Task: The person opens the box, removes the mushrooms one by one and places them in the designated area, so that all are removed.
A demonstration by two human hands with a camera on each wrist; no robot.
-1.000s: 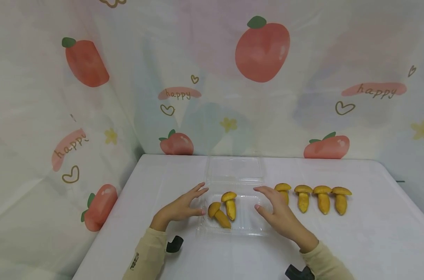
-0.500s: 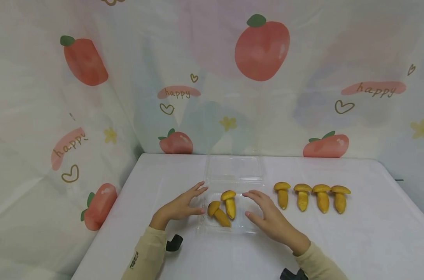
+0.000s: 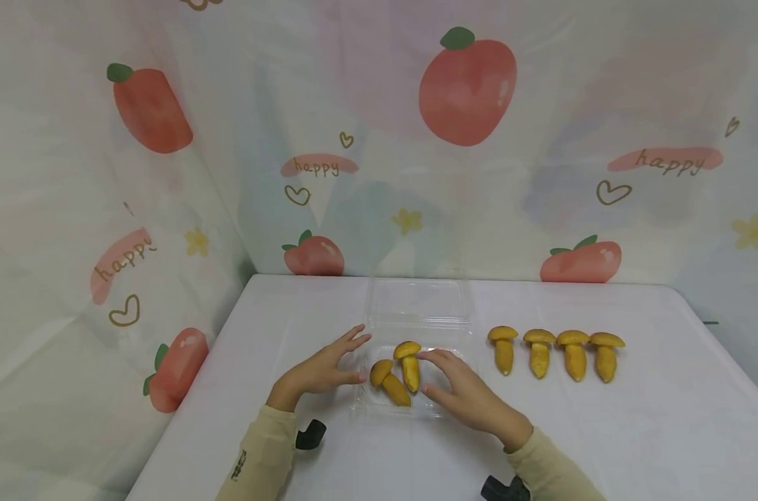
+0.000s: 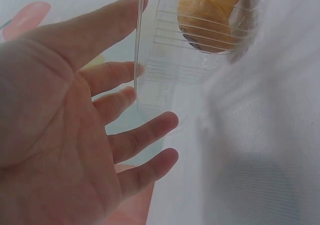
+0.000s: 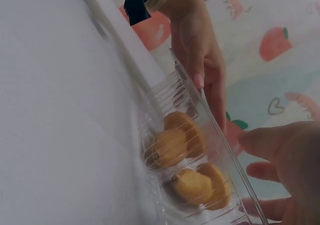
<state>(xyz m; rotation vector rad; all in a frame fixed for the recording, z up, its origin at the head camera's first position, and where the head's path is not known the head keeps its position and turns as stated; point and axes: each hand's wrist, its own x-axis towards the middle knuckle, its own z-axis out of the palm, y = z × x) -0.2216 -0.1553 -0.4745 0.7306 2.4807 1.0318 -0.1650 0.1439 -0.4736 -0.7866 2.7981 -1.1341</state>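
A clear plastic clamshell box [image 3: 444,416] lies with its lid raised back on the table. Inside it are two yellow mushrooms: a tilted one [image 3: 391,385] on the left and a straighter one [image 3: 409,367] beside it. My left hand [image 3: 316,370] is at the box's left side, fingers spread; the thumb and some fingertips meet the rim [image 4: 138,50] in the left wrist view. Over the right part of the box is my right hand [image 3: 469,395], thumb and fingers apart, fingertips close to the straighter mushroom. Nothing is held in either hand.
Several more yellow mushrooms [image 3: 539,353] lie in a row on the white table [image 3: 667,417], right of the box. The transparent lid [image 3: 419,300] leans toward the back. A fruit-printed curtain [image 3: 379,104] stands behind and to the left.
My right hand has moved left across the box, from near the row of mushrooms toward the two inside. The left hand has stayed at the box's side, and the mushrooms have not moved.
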